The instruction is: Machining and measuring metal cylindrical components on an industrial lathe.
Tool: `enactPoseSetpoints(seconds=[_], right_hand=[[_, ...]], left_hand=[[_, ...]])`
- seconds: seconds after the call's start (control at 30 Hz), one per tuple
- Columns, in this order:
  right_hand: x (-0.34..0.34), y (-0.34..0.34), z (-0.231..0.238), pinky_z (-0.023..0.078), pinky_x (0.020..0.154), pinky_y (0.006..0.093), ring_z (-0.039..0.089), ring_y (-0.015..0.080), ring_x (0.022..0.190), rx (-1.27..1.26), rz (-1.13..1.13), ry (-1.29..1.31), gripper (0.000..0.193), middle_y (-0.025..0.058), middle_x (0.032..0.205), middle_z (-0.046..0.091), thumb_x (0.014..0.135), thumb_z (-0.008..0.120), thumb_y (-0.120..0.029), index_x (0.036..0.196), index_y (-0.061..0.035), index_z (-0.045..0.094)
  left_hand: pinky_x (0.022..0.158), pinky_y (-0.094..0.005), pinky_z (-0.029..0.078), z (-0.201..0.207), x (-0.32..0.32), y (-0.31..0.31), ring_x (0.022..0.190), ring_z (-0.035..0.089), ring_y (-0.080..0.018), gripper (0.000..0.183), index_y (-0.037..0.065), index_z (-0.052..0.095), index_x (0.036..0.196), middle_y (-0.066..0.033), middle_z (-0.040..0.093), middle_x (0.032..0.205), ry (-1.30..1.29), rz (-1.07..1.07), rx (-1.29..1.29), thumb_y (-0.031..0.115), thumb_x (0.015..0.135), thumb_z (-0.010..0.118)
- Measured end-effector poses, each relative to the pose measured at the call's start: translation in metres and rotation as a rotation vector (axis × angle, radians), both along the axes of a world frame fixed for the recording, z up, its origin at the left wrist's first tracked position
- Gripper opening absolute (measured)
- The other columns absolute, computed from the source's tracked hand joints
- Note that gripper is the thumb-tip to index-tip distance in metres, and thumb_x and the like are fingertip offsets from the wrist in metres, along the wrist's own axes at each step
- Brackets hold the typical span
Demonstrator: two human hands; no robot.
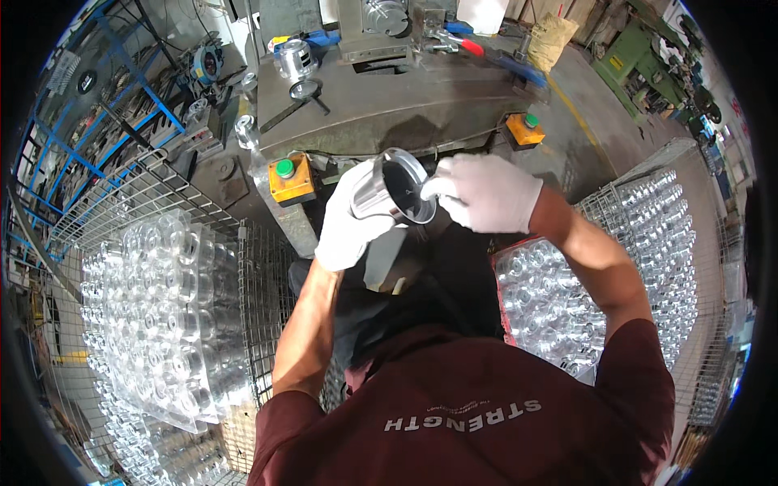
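Left hand (347,223) clasps metal cup (373,194); right hand (486,193), fingers (442,187) bunched, seemingly touches its rim (421,223).

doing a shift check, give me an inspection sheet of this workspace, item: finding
Surface: dark metal bench, yellow button boxes along its front edge.
Job's things: one silver metal cup, tilted, mouth toward the right hand.
Clutter: red-handled tool and silver cylinder on the bench.
Hands: both gloved; left hand holds the cup, right hand's fingers at its rim.
Cables: possibly a dark cable beside the left button box; ends unclear.
Surroundings: wire baskets of shiny parts both sides; green machine beyond.
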State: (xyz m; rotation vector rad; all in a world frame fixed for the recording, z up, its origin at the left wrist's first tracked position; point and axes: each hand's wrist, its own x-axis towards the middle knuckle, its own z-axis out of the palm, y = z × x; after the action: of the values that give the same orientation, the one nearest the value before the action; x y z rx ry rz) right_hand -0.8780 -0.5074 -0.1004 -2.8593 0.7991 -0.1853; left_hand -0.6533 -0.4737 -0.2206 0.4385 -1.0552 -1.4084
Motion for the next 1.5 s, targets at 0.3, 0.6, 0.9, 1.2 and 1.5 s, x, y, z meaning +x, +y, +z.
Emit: enactPoseSetpoints(seconds=[0.3, 0.6, 0.9, 1.2, 1.5], right_hand=[[-0.004, 0.035, -0.029, 0.046, 0.049, 0.0299, 0.056, 0.0161, 0.054, 1.715, -0.133, -0.765, 0.035, 0.0096, 0.066, 0.059, 0.087, 0.053, -0.014, 0.12, -0.0016, 0.056], [0.018, 0.005, -0.006, 0.05, 0.068, 0.0292, 0.062, 0.0198, 0.074, 0.017, -0.3, -0.649, 0.024, 0.0094, 0.086, 0.062, 0.09, 0.059, -0.016, 0.11, -0.0039, 0.063], [0.036, -0.017, 0.0, 0.05, 0.073, 0.0398, 0.062, 0.0297, 0.082, -0.083, -0.249, -0.227, 0.015, 0.0102, 0.083, 0.061, 0.079, 0.059, -0.019, 0.089, -0.0095, 0.064], [0.031, -0.032, -0.02, 0.05, 0.068, 0.0388, 0.061, 0.0274, 0.076, -0.316, -0.044, -0.376, 0.023, 0.0076, 0.079, 0.058, 0.078, 0.065, -0.031, 0.09, -0.0108, 0.065], [0.012, -0.036, 0.012, 0.05, 0.077, 0.0312, 0.065, 0.0223, 0.085, 0.066, -0.163, -0.705, 0.029, 0.0121, 0.094, 0.066, 0.091, 0.058, -0.019, 0.114, -0.0023, 0.063]], left_hand=[[0.092, -0.0341, 0.048, -0.026, -0.014, -0.011, 0.113, 0.054, -0.0238, 0.067, 0.005, 0.043, 0.132, -0.011, 0.05, 0.129, -0.67, 0.569, -0.505, 0.022, 0.076, 0.076], [0.048, -0.0331, 0.05, -0.008, -0.039, 0.004, 0.067, 0.061, -0.0286, 0.069, 0.009, 0.054, 0.115, -0.0146, 0.062, 0.092, 0.533, -0.029, 0.67, 0.068, 0.084, 0.036], [0.07, -0.0434, 0.056, -0.008, -0.045, 0.004, 0.089, 0.063, -0.0284, 0.058, 0.012, 0.053, 0.118, -0.0106, 0.061, 0.107, 0.647, -0.113, 0.74, 0.056, 0.095, 0.023], [0.028, -0.0319, 0.031, -0.011, -0.045, 0.003, 0.04, 0.048, -0.0254, 0.069, 0.007, 0.056, 0.11, -0.0157, 0.063, 0.087, 0.298, -0.397, 0.649, 0.066, 0.088, 0.028], [0.025, -0.0241, 0.027, -0.04, -0.047, 0.002, 0.037, 0.041, -0.0188, 0.061, 0.001, 0.055, 0.107, -0.0214, 0.056, 0.086, 0.637, -0.542, 0.619, 0.056, 0.084, 0.049]])
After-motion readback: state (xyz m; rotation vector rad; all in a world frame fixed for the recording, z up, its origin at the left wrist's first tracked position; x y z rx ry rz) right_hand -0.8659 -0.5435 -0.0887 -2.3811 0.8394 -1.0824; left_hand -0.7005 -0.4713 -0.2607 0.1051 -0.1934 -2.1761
